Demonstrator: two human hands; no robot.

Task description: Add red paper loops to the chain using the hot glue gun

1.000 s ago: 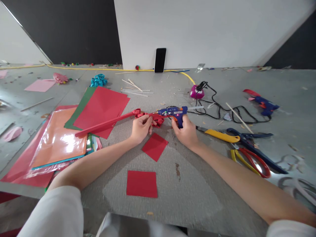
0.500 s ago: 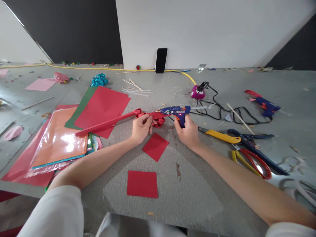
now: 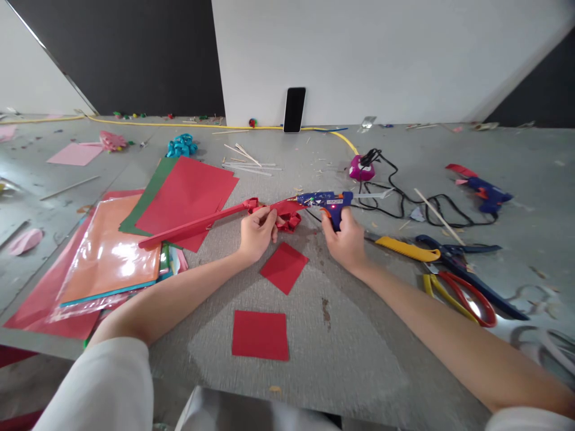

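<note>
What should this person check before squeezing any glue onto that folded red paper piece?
1. Blue glue gun held firmly in the right hand: ok.
2. Gun powered: a small red light glows on its body: ok.
3. Nozzle aimed at the folded red paper piece: ok, the tip points at it; touching or not, cannot tell.
4. Paper piece steadied by the left hand: ok, but the fingers sit close to the nozzle: not ok for a hot tip.
5. Glue stick loaded: a pale stick shows at the back of the gun: ok.
6. Black cord free of the scissors: cannot tell.
</note>
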